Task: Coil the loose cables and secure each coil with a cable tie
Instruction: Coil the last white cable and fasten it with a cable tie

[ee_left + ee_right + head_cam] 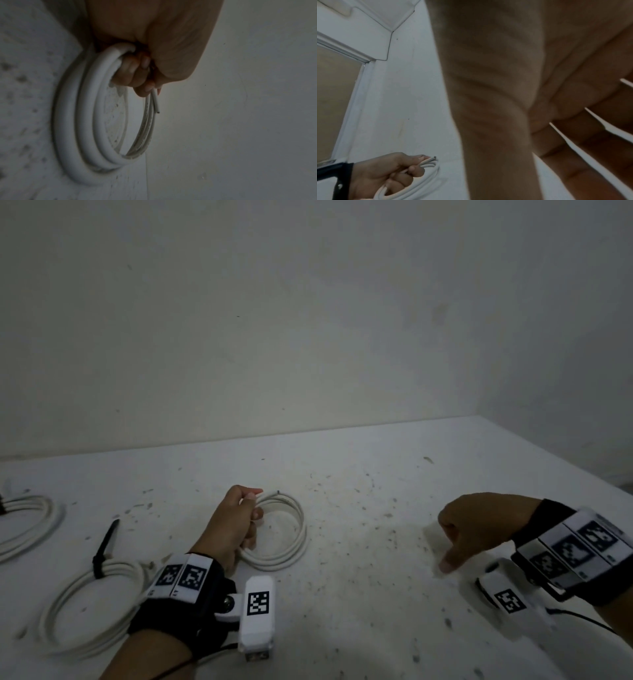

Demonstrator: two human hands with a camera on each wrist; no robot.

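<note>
The left hand point(233, 522) has its grip closed round a white cable coil point(291, 539) at the centre of the frame, on the speckled table point(359, 559). The right hand point(479, 522), at right, hangs loose with fingers down, holding nothing. A tied coil point(85, 604) with a black cable tie point(104, 546) lies at lower left.

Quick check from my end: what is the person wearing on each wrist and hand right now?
Both hands are bare. The left wrist wears a black strap with white blocks bearing black square codes, plus a white box-shaped camera with its own code and a thin black cable. The right wrist carries the same kit.
</note>
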